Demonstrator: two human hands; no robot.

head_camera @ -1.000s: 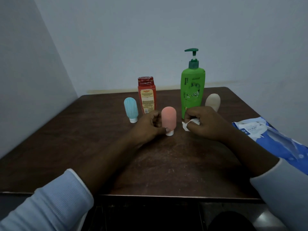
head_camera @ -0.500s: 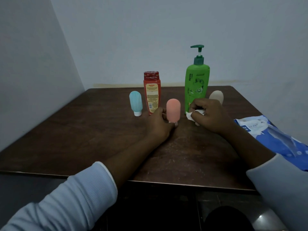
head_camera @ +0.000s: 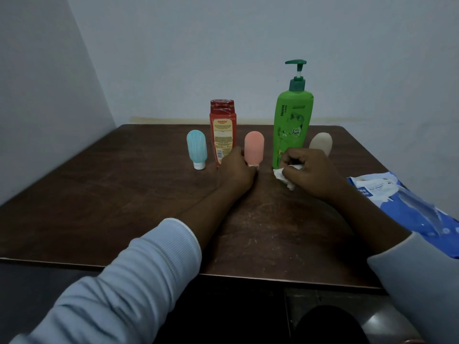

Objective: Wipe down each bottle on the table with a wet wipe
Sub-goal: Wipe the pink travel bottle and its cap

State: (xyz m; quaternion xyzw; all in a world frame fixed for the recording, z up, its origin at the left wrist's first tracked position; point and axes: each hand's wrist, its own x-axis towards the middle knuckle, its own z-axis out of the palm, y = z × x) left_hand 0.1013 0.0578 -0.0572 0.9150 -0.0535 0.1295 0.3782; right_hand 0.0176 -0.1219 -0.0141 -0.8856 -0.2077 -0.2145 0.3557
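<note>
The tall green plastic pump bottle stands upright towards the far side of the dark brown wooden table, and everything else is placed from it. Just to its left stands the small salmon-pink soft squeeze tube, upside down on its white cap; further left of it is the red rectangular bottle with a yellow label, and beyond that the pale-blue ribbed squeeze tube; just to its right, a little behind, stands a beige squeeze tube.

The left hand sits at the foot of the salmon-pink tube with its fingers curled in, seemingly pinching the cap end. The right hand rests in front of the green bottle's base, its fingers bunched tight round a crumpled white wet wipe. Well to the right of the green bottle lies a blue and white wipe packet.

The pink tube looks light, squashy and top-heavy on so narrow a cap, so it would likely tip or skid under a sideways rub; a hold low down at the stiff cap seems best, leaving the soft body free for the wipe. The damp surface may turn slippery; the green bottle, probably heavier, should stand firmer, though its pump neck is a poor handle.
</note>
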